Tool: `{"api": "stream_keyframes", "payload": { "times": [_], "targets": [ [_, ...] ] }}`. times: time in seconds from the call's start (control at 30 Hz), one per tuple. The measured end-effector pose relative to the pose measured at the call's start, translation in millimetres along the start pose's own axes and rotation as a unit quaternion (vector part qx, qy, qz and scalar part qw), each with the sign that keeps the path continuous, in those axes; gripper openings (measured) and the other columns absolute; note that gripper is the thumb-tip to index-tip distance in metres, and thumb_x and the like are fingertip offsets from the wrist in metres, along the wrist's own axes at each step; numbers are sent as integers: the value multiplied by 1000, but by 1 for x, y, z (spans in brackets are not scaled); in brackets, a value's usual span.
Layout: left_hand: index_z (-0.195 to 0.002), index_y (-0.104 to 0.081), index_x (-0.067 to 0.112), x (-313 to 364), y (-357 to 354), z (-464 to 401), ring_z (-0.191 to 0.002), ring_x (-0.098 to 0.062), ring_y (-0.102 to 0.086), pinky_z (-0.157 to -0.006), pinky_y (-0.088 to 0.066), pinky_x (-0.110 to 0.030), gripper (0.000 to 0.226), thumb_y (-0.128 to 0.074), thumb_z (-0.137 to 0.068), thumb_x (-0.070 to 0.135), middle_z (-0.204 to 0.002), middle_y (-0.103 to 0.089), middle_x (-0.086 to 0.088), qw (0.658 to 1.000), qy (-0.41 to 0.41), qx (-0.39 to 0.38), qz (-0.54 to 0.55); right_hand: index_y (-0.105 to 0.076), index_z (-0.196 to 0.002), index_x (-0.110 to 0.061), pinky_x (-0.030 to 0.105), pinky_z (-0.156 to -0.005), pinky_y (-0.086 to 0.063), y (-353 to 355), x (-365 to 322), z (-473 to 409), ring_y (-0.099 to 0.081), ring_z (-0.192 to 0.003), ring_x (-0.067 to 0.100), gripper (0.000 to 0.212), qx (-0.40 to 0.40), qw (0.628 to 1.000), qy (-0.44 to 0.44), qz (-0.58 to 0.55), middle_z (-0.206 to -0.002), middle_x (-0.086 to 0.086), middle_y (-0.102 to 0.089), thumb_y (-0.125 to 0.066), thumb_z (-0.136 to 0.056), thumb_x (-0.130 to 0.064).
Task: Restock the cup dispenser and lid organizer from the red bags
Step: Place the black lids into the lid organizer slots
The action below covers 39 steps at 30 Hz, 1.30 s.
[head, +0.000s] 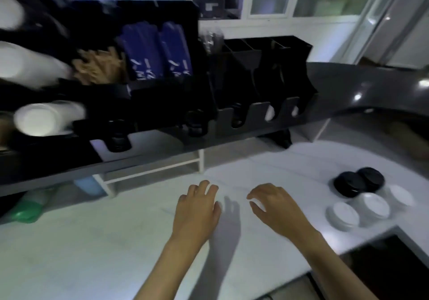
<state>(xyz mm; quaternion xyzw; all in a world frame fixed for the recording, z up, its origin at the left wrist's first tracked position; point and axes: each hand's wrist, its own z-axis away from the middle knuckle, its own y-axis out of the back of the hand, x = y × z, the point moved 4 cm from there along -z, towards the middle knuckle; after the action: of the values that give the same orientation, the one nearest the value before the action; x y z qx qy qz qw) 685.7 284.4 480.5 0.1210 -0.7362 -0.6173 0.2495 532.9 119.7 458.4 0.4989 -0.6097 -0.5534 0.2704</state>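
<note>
White tabletop fills the lower frame; a dark raised counter runs across above it. Frame is motion-blurred, detail is soft.

Black cup dispenser sits on the counter at far left, white cup stacks poking out of its openings toward the camera. Right of the cups: a slot of brown stirrers or napkins, can't tell which, then two blue packs standing upright side by side.

Black lid organizer stands just right of the dispenser on the same counter. Front slots show black lids at left and white lids at right; the top compartments look dark, contents unreadable.

Loose lids on the tabletop at right: black lid stacks behind, white lid stacks in front, grouped and touching.

Left hand and right hand hover over the tabletop centre, palms down, fingers loosely curled, neither holding anything. Well apart from the loose lids.

Green bag under the counter at left.
</note>
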Motion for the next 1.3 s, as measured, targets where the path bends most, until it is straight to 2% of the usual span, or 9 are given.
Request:
{"api": "stream_keyframes", "payload": {
  "times": [0.1,0.17,0.53,0.67,0.87,0.93,1.03,1.23,1.3],
  "targets": [
    [-120,-70,21,44,-24,-13,-101,-30,-67,-70,-58,-43,34,-75,-88,28,-126,-67,-2,999,-16,-27,-5,-77,-107,-25,34,-84,-51,2,53,18,-69,-106,17,14,-41,999,-34,-2,-110,-11,-75,-72,-93,-23],
    [-116,-71,21,79,-39,-22,-96,-30,-69,-65,-59,-43,34,-80,-83,27,-122,-68,-2,999,-24,-22,-14,-76,-113,-25,35,-89,-50,6,94,32,-66,-112,17,18,-65,997,-48,-5,-117,-10,-74,-65,-98,-27],
    [-115,-74,19,175,-89,-34,-95,-30,-69,-64,-58,-42,30,-81,-85,22,-119,-69,-2,998,51,-19,-12,-66,-134,-26,42,-94,-52,26,264,56,-58,-127,25,33,-134,985,-108,8,-136,-2,-65,-62,-102,-33],
    [-110,-77,21,195,-95,-28,-91,-26,-71,-59,-58,-39,34,-88,-78,23,-116,-71,0,998,54,-14,-36,-54,-146,-28,48,-105,-47,24,324,56,-45,-140,30,49,-177,969,-168,35,-153,2,-49,-65,-98,-35],
    [-103,-80,21,206,-102,-15,-85,-25,-74,-56,-57,-34,42,-97,-65,23,-110,-74,0,995,62,-6,-75,-38,-158,-28,56,-110,-42,19,385,39,-28,-150,41,70,-210,941,-264,8,-166,14,-27,-68,-95,-36],
    [-102,-80,22,207,-106,-12,-85,-24,-74,-55,-57,-34,42,-98,-64,24,-110,-74,0,995,67,-4,-80,-33,-160,-27,59,-113,-39,14,400,37,-28,-149,43,79,-256,923,-288,-8,-165,14,-25,-72,-93,-38],
    [-102,-79,23,206,-110,-6,-88,-24,-74,-55,-57,-35,43,-97,-64,24,-113,-74,0,995,76,8,-71,-37,-157,-25,58,-111,-42,3,414,36,-43,-139,42,74,-299,913,-275,32,-154,12,-41,-69,-92,-39],
    [-103,-78,24,199,-113,10,-89,-24,-73,-54,-56,-36,39,-95,-67,24,-114,-73,1,991,110,14,-73,-40,-150,-26,55,-109,-40,-12,408,39,-50,-130,38,69,-288,911,-239,173,-143,9,-48,-65,-89,-47],
    [-102,-78,23,194,-111,11,-89,-25,-73,-55,-57,-35,39,-95,-67,23,-114,-73,1,991,114,21,-73,-38,-146,-26,57,-107,-40,-19,410,40,-48,-129,40,73,-290,911,-244,164,-140,10,-45,-70,-84,-48]
  ]
}}
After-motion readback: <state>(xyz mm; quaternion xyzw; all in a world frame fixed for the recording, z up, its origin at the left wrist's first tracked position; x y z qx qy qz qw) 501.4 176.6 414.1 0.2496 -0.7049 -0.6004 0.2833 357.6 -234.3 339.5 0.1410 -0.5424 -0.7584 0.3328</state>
